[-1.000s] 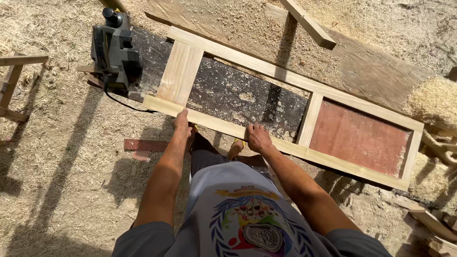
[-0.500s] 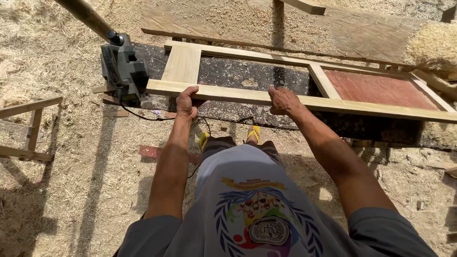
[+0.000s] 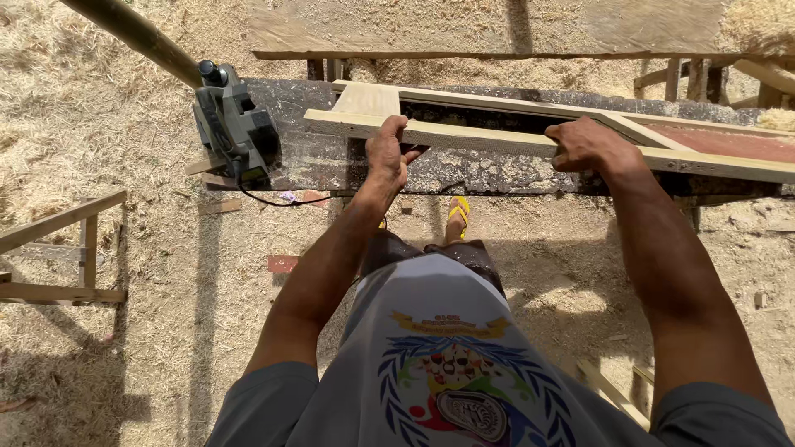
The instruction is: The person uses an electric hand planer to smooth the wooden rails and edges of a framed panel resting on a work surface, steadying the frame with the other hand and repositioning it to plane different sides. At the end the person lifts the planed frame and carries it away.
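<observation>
Left hand: your left hand (image 3: 387,154) wraps the near rail of the wooden frame (image 3: 464,136), fingers curled over its top edge and closed on the wood.
Right hand: your right hand (image 3: 586,145) clamps the same rail further along, knuckles up, fingers folded over the far side; the fingertips themselves are hidden.
Frame position: the frame lies along the dark, stained workbench (image 3: 464,170), its near rail at the bench's front edge, its long end running out of view to the right.
Tipping risk: with both hands on 1 rail only, I judge the far rail can drop or twist if you lift unevenly.
Tool risk: the electric planer (image 3: 236,124) sits at the bench's left end, near the frame's corner; a swing of the frame that way could knock it off.
Cord risk: its black cord (image 3: 273,199) hangs below the bench edge, where it could snag.
Footing risk: loose sawdust (image 3: 149,248) covers the ground, and your foot in a yellow sandal (image 3: 458,213) could slip on it.
Splinter risk: the rail edges look raw; sliding your bare palms along them invites splinters.
</observation>
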Available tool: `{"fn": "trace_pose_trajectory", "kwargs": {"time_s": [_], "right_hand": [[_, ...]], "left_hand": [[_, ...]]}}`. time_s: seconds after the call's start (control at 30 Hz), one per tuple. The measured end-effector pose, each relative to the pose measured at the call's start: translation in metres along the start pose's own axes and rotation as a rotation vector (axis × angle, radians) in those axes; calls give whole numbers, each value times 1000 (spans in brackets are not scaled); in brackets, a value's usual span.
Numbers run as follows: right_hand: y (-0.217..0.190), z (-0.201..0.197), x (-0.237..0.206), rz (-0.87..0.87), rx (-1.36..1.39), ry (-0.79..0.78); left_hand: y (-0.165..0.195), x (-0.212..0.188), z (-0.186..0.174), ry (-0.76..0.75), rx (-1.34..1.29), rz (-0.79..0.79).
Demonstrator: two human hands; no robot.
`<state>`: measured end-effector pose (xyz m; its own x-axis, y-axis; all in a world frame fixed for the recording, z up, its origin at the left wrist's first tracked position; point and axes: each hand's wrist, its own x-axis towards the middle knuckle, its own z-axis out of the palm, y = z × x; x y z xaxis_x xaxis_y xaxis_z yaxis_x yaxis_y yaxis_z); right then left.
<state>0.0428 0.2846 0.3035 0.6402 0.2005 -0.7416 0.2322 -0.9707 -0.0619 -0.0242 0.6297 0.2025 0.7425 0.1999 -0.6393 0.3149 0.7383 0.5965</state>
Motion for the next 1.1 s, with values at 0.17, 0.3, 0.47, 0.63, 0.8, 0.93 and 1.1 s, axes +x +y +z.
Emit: {"fn": "trace_pose_trajectory", "kwargs": {"time_s": [0.17, 0.3, 0.47, 0.63, 0.8, 0.93, 1.1], "right_hand": [[25, -11, -15, 107, -52, -13], [27, -26, -14, 153, -81, 4], [24, -5, -18, 153, -96, -37], [27, 29, -15, 77, -163, -36], [28, 24, -10, 76, -130, 29], [23, 13, -14, 111, -93, 4], [14, 5, -18, 133, -105, -12]], "left_hand": [[-33, -24, 26, -100, -170, -57], [-30, -26, 37, -85, -61, -15], [-33, -43, 21, -121, -12, -56], [-50, -58, -11, -211, -93, -94], [-47, -46, -11, -243, -36, -48], [-43, -43, -5, -231, -14, -17], [-42, -43, -6, -211, 38, 2]]}}
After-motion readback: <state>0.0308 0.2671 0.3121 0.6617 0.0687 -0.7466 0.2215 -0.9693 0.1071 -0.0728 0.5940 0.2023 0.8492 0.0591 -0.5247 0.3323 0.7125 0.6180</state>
